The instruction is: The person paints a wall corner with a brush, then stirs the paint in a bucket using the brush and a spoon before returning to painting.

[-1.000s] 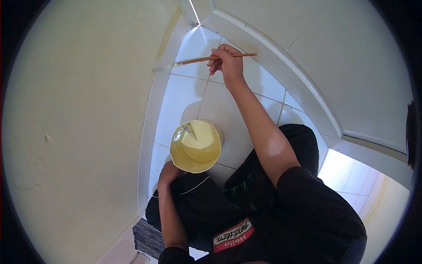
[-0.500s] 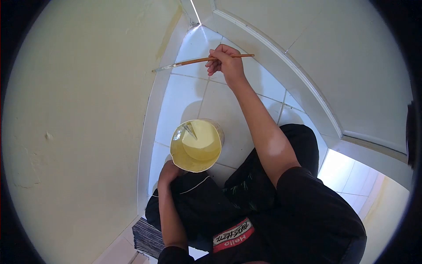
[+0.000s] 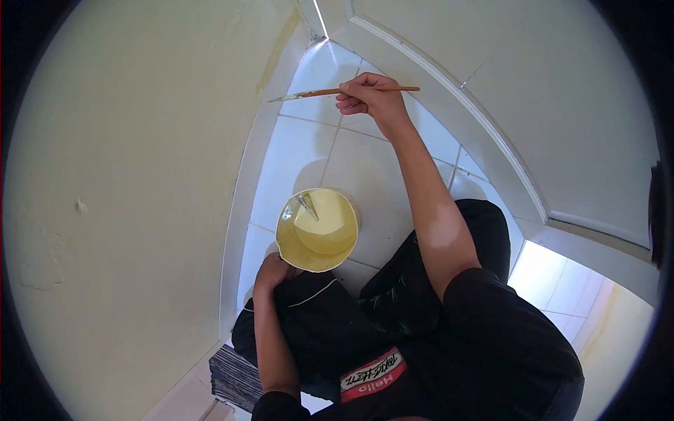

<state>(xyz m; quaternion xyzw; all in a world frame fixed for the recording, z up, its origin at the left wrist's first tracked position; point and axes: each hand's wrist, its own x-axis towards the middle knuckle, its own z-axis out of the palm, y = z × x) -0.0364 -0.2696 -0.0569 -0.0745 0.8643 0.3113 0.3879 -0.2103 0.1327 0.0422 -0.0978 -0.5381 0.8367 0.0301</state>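
Observation:
My right hand (image 3: 375, 102) grips the wooden handle of a long thin paintbrush (image 3: 323, 92), held almost level above the floor tiles. Its paint-coated bristles point left, in front of the white skirting at the foot of the wall. My left hand (image 3: 272, 274) is closed at the near left side of a paint bucket (image 3: 317, 261), its fingers partly hidden by the bucket. Pale yellow paint (image 3: 326, 217) lies inside, and a clear pointed object (image 3: 307, 206) shows at the paint's far left.
A pale yellow wall (image 3: 140, 175) with peeling spots rises on the left above white skirting (image 3: 246, 175). On the right stands a white door (image 3: 547, 105). White tiles (image 3: 365, 168) cover the floor. A dark striped mat (image 3: 235, 379) lies at the lower left.
The brush tip has moved right, away from the wall's lower edge, as my right hand shifts slightly right. My left hand stays at the bucket.

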